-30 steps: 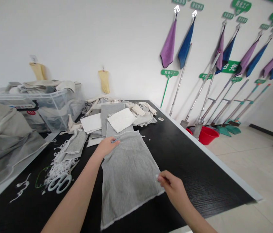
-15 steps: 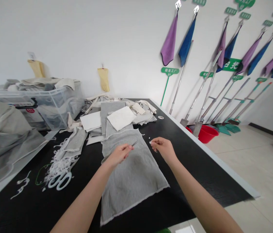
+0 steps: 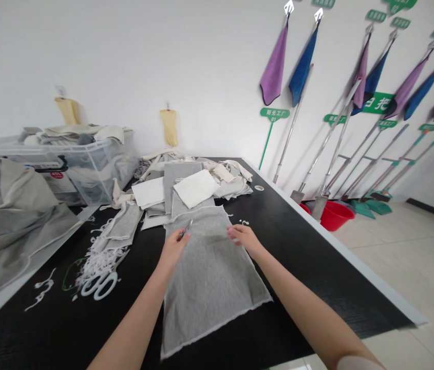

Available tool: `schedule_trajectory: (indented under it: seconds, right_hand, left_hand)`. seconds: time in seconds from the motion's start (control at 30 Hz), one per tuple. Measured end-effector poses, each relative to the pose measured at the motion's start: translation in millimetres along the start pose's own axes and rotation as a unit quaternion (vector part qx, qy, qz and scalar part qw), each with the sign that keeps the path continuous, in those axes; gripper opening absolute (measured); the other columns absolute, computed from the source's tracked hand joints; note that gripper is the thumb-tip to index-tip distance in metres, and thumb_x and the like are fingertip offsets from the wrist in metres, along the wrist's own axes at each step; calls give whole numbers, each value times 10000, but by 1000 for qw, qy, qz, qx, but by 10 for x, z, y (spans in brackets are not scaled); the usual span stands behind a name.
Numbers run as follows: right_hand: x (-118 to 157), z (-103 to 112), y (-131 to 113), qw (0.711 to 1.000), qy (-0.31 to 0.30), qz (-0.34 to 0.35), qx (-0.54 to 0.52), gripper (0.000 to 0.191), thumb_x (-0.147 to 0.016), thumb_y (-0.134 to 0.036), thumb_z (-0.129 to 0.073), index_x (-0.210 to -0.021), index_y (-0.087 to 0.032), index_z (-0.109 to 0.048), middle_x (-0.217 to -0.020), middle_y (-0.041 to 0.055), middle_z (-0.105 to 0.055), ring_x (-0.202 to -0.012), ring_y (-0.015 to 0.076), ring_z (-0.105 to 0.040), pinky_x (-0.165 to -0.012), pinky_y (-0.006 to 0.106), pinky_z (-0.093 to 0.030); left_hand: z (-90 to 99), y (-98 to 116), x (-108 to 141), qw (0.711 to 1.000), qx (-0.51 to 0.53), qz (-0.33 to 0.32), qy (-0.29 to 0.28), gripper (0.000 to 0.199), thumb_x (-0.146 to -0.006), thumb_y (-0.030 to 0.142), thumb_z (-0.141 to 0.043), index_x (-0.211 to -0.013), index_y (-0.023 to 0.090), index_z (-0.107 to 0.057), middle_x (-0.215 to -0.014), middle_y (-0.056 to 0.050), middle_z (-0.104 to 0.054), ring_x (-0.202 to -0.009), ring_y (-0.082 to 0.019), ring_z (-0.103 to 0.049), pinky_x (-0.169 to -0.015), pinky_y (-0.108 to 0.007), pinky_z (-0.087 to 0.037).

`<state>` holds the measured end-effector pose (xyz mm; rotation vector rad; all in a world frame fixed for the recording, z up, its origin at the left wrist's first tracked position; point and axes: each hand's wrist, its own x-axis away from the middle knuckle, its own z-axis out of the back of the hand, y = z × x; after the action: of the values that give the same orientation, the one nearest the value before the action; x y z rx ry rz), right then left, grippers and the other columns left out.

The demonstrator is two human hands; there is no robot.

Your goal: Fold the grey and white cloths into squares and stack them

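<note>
So, clear bin [image 3: 103,167] of cloths at upper left; white-handled scissors [image 3: 115,280] by white thread scraps [image 3: 99,264], lower left. Mid-frame, left grip [image 3: 174,247] closed around small metal tool [image 3: 188,225], above gray cloth [image 3: 212,293] spread flat on black worktop [image 3: 324,267], center to lower center. Right grip [image 3: 248,239] loosely open at cloth's right edge, contact unclear. Red bucket [image 3: 336,217], right.

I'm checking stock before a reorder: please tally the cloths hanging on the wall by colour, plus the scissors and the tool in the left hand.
Long tapering purple fabric cloths: 4
Long tapering blue fabric cloths: 4
Metal scissors with pale plastic loop handles: 1
Slim pointed metal tool in the left hand: 1
Total: 10
</note>
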<state>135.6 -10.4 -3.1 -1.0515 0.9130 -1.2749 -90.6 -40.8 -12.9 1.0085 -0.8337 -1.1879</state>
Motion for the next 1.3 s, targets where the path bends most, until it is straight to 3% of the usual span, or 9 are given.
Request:
schedule_trajectory:
  seconds: [0.1, 0.17, 0.4, 0.53, 0.73, 0.9, 1.03, 1.2, 1.3]
  right_hand:
    - [190, -309, -115, 984, -140, -35, -109, 336, -667, -439, -501, -885, -195, -575, -880, 65, -584, -705, 161, -553, -493, 262, -456]
    - [251, -465, -178, 968, -173, -30, -180, 293, -660, -427, -520, -813, -184, -575, -838, 50, -575, -701, 141, -540, -496, 234, -448]
    - [225, -606, -111, 974, -7, -35, -222, 238, -624, -390, -528, -674, -160, -499, -580, -15, -509, -533, 103, -508, -490, 241, -438]
    - [114, -374, 24, 987, 58, -46, -142, 256, -667, -418, -437, -717, -169, -471, -576, -7, -531, -494, 99, -509, -479, 237, -427]
    - [-71, 381, 367, 982, 157, -95, 43, 184, -712, -348, -365, -697, -181, -442, -439, -51, -420, -361, 82, -399, -409, 223, -361]
    - [-69, 887, 595, 941, 200, -126, 242, 197, -610, -351, -538, -697, -186, -476, -626, 14, -519, -622, 174, -524, -542, 276, -378]
    - [-84, 974, 657, 907, 190, -137, 351, 243, -632, -351, -522, -826, -206, -506, -772, 54, -551, -763, 240, -531, -620, 339, -374]
    - [-175, 912, 672, 881, 173, -118, 425, 302, -685, -404, -462, -913, -214, -521, -977, 80, -515, -857, 248, -517, -673, 349, -378]
    - [-239, 908, 678, 873, 172, -109, 444, 459, -691, -428, -453, -1095, -214, -428, -1068, 90, -481, -922, 242, -494, -711, 337, -376]
  left_hand:
    - [-177, 30, 87, 997, -17, -63, -33, 397, -680, 305, -473, -1043, 145, -492, -873, -58, -581, -747, -151, -537, -650, -259, -422]
    - [-319, 55, 177, 993, -29, -100, -60, 429, -682, 240, -473, -1102, 155, -459, -1036, -71, -536, -916, -174, -496, -796, -286, -381]
    - [-501, 99, 390, 967, -77, -193, -148, 592, -668, 149, -451, -1239, 176, -296, -1082, -74, -491, -945, -172, -464, -838, -306, -355]
    - [-396, 91, 381, 959, -142, -195, -151, 498, -683, 239, -463, -1175, 195, -397, -1024, -64, -499, -862, -162, -488, -764, -287, -390]
    - [28, -142, 138, 972, -191, -119, -70, 342, -694, 324, -433, -986, 176, -536, -904, -44, -533, -678, -122, -508, -667, -259, -403]
    - [399, -362, -11, 976, -207, -71, -15, 347, -699, 343, -420, -972, 161, -534, -867, -47, -543, -714, -138, -509, -685, -253, -393]
    - [510, -443, -62, 977, -204, -54, 15, 338, -700, 334, -420, -962, 154, -535, -875, -59, -558, -776, -154, -517, -718, -256, -386]
    - [481, -489, -110, 975, -219, -39, 25, 332, -678, 335, -428, -929, 160, -556, -865, -61, -577, -759, -160, -543, -696, -264, -404]
    - [465, -518, -112, 971, -234, -38, 21, 334, -676, 343, -424, -926, 169, -561, -862, -54, -581, -760, -152, -546, -694, -254, -407]
